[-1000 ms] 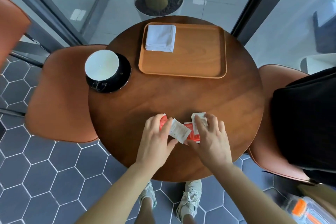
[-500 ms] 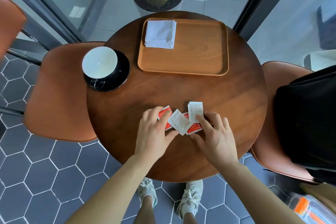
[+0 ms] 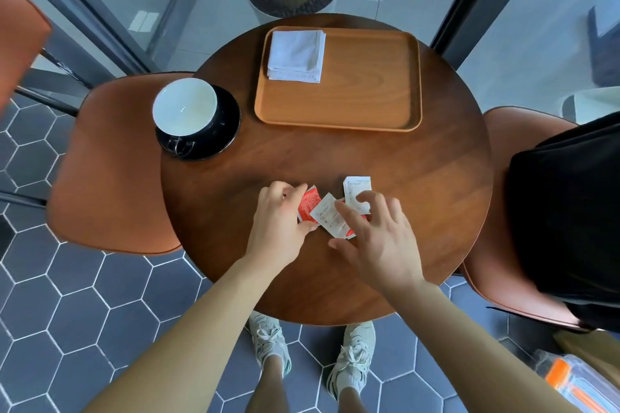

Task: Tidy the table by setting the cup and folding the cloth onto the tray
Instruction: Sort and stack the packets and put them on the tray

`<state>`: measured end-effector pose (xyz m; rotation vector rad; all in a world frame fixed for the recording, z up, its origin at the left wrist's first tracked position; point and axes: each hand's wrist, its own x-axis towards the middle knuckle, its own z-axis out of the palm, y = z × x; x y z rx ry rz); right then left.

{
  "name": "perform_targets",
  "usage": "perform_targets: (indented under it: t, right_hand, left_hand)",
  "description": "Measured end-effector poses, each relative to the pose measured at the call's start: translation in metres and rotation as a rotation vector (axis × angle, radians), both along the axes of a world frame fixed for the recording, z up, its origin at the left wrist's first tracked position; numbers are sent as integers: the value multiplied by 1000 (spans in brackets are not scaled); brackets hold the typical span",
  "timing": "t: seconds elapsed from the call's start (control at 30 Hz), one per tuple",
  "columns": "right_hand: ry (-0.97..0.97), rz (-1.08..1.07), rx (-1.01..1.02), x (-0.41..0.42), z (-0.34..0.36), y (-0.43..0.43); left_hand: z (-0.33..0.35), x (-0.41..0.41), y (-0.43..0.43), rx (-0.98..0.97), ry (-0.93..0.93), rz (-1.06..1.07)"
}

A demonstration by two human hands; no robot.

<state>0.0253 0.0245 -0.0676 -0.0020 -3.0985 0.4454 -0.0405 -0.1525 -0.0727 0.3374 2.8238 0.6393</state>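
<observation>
Close to me, my left hand (image 3: 278, 225) pinches a red packet (image 3: 307, 208), and my right hand (image 3: 379, 238) is open with its fingers spread on the white packets (image 3: 357, 193), so I think I am gathering these little bits. Next I must reach left for the cup (image 3: 184, 109), which sits on its black saucer (image 3: 221, 131) near the edge of the table (image 3: 436, 178), just beside the tray (image 3: 352, 104). Far off, the cloth (image 3: 297, 55) lies folded in the tray's left corner, and nothing blocks the way.

One wide-angle view from the person's head looks steeply down at the round worktop (image 3: 385, 161), close, with the floor (image 3: 67, 295) near, a window far, chairs left and right.
</observation>
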Motion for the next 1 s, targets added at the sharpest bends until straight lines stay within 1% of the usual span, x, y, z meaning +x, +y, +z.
perform_targets:
  t: [0.1,0.2,0.33,0.37,0.43,0.5,0.57,0.63,0.77,0.87,0.93,1.0]
  right_hand:
    - [-31,43,44,-5,0,-8]
    - [-52,40,71,-8,-1,-9]
    - [-11,-18,-10,-8,-3,-5]
    - [-1,-51,-41,-8,-3,-3]
    - [18,-122,-89,-12,-5,2]
    - [30,-152,-115,-16,-7,7]
    - [45,-145,-134,-20,-10,10]
    - [64,-134,-136,-22,-10,12]
    - [83,-113,-117,-23,-7,18]
    - [86,-103,-141,-25,-5,24]
    - [90,-94,-173,-24,-2,25]
    - [100,-164,-250,-21,1,28]
  left_hand:
    - [2,-9,3,-51,-40,59]
    - [5,-11,-4,-59,-12,106]
    - [3,-8,-20,-100,34,106]
    - [4,-7,-23,-127,73,84]
    - [4,-4,-23,-153,224,-14]
    - [5,1,-15,-88,338,-189]
    - [3,6,-3,-52,331,-405]
    - [0,10,7,-96,313,-554]
    - [-3,8,15,-141,456,-614]
    - [-3,5,15,-205,559,-676]
    - [-1,2,13,-193,614,-679]
    - [-1,-1,8,-130,636,-635]
